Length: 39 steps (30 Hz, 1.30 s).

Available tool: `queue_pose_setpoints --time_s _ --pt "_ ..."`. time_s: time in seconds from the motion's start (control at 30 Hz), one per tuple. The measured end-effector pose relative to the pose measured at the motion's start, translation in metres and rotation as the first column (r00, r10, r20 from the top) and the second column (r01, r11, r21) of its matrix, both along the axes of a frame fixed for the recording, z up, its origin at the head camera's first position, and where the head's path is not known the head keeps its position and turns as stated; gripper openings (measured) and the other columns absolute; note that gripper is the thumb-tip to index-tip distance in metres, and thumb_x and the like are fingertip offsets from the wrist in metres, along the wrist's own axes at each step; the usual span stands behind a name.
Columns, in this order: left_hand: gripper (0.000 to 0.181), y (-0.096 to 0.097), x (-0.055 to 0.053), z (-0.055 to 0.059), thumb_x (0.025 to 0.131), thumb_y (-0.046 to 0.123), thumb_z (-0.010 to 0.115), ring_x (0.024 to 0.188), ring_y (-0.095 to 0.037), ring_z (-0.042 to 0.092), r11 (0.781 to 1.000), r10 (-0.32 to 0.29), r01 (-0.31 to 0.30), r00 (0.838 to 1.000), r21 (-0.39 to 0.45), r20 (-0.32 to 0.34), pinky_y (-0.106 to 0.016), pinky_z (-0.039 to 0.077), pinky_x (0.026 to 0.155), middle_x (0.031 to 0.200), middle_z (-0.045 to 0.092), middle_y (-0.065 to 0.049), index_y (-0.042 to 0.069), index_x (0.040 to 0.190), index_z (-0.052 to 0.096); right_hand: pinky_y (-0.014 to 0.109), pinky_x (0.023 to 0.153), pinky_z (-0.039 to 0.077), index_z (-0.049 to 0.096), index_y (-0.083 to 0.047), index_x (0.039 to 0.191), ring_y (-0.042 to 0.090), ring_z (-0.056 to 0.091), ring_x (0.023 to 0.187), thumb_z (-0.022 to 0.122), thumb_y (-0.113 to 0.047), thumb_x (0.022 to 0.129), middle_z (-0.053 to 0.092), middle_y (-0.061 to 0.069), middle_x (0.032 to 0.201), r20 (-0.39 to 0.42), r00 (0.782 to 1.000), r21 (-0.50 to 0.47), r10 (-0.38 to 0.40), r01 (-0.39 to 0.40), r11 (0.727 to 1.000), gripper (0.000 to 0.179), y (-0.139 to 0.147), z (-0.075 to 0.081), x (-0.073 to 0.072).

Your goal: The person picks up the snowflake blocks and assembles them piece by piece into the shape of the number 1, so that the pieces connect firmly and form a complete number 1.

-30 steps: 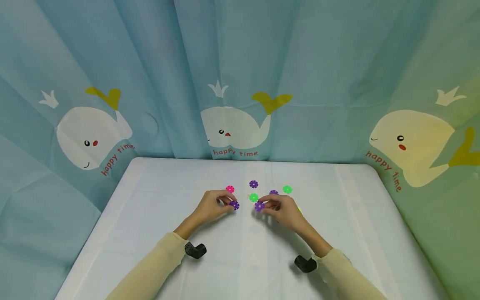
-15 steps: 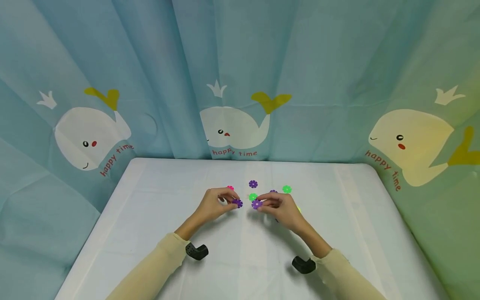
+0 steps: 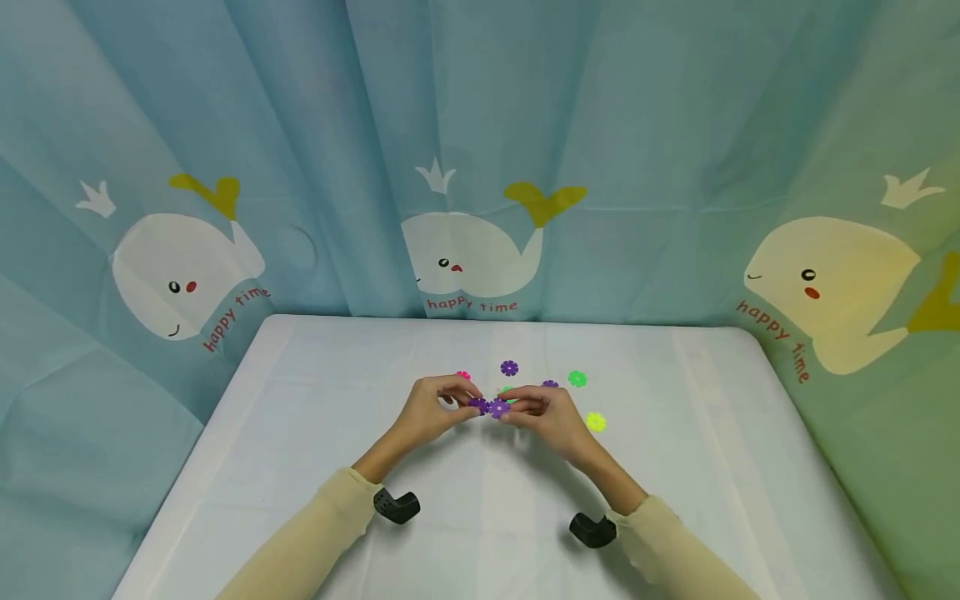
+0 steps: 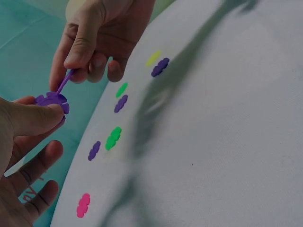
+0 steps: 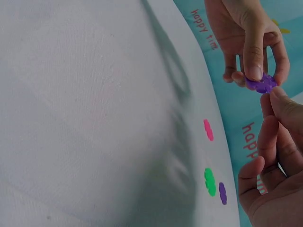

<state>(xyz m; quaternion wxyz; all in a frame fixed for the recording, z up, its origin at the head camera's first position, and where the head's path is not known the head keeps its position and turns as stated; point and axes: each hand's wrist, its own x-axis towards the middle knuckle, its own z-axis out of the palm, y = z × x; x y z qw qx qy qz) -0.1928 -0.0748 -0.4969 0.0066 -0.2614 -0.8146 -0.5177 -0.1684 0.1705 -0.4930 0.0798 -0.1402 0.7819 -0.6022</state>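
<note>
My left hand point(image 3: 435, 412) pinches a purple notched flower disc point(image 4: 51, 100) between thumb and forefinger. My right hand point(image 3: 553, 422) pinches another purple notched disc point(image 3: 498, 408) the same way. Above the table the two discs meet at their rims, one set crosswise to the other in the left wrist view, where the right one appears edge-on point(image 4: 63, 84). Fingertips cover part of each disc. From the right wrist, the left hand's disc point(image 5: 263, 84) shows plainly, while the right fingers point(image 5: 279, 97) hide most of the other.
Behind the hands on the white table point(image 3: 337, 358) lie loose discs: pink point(image 4: 83, 205), purple point(image 3: 509, 367), green point(image 3: 577, 379) and yellow point(image 3: 596, 422), with more partly hidden by the right hand. A blue whale-print curtain point(image 3: 637, 167) hangs along the back.
My right hand has moved left and my left hand slightly right, bringing the two purple discs from a gap to rim against rim. The yellow disc now shows fully.
</note>
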Motion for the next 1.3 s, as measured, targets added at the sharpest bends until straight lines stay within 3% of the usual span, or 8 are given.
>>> queue_pose_setpoints --time_s 0.13,0.23,0.5,0.8,1.1,1.3 --pt "0.016 0.0 0.001 -0.002 0.085 0.01 0.085 0.079 -0.006 0.068 1.0 0.005 -0.005 1.0 0.006 -0.011 -0.038 0.053 0.077 0.089 0.076 0.007 0.016 0.098 0.077 0.025 0.071 0.053 0.075 -0.002 0.117 0.043 0.072 0.09 0.081 -0.009 0.088 0.077 0.012 0.092 0.025 1.0 -0.024 0.009 -0.009 1.0 0.03 -0.004 -0.001 0.0" --pt "0.015 0.0 0.001 -0.002 0.085 0.009 0.085 0.078 -0.006 0.068 1.0 0.007 -0.007 1.0 0.011 -0.014 -0.038 0.053 0.076 0.088 0.076 0.007 0.016 0.097 0.078 0.025 0.071 0.052 0.075 -0.002 0.118 0.045 0.071 0.091 0.08 -0.01 0.089 0.077 0.012 0.092 0.041 0.999 -0.022 0.018 -0.017 1.0 0.03 -0.005 -0.002 0.0" --pt "0.013 -0.001 0.004 -0.002 0.085 0.009 0.085 0.076 -0.005 0.068 1.0 0.004 -0.004 0.999 -0.003 -0.044 -0.036 0.054 0.077 0.085 0.076 0.006 0.015 0.094 0.078 0.023 0.07 0.051 0.074 0.0 0.118 0.044 0.071 0.089 0.079 -0.006 0.089 0.076 0.014 0.091 0.035 0.999 -0.012 0.029 -0.028 1.0 0.03 -0.006 -0.005 0.001" --pt "0.015 0.002 0.006 -0.001 0.081 0.005 0.087 0.074 -0.008 0.067 1.0 0.019 -0.018 0.995 0.007 -0.095 -0.047 0.054 0.077 0.078 0.074 0.006 0.014 0.089 0.078 0.026 0.069 0.053 0.076 0.001 0.113 0.038 0.073 0.086 0.079 -0.002 0.087 0.077 0.012 0.087 0.034 0.999 -0.028 -0.008 0.009 1.0 0.026 -0.014 -0.004 0.0" --pt "0.015 0.003 0.008 -0.004 0.08 0.004 0.088 0.073 -0.006 0.067 0.999 0.046 -0.046 0.997 0.002 -0.063 -0.044 0.056 0.079 0.076 0.073 0.007 0.014 0.085 0.078 0.025 0.063 0.05 0.076 0.002 0.111 0.023 0.072 0.079 0.08 -0.001 0.086 0.077 0.011 0.086 0.052 0.998 -0.014 -0.021 0.022 1.0 0.026 -0.018 -0.008 0.0" --pt "0.014 0.003 0.008 -0.004 0.079 0.003 0.088 0.073 -0.007 0.068 0.999 0.032 -0.031 0.997 0.011 -0.064 -0.048 0.056 0.08 0.075 0.073 0.006 0.012 0.085 0.079 0.023 0.059 0.047 0.076 0.003 0.11 0.031 0.07 0.076 0.08 0.001 0.085 0.076 0.012 0.083 0.055 0.998 -0.009 -0.029 0.03 1.0 0.026 -0.018 -0.008 0.0"
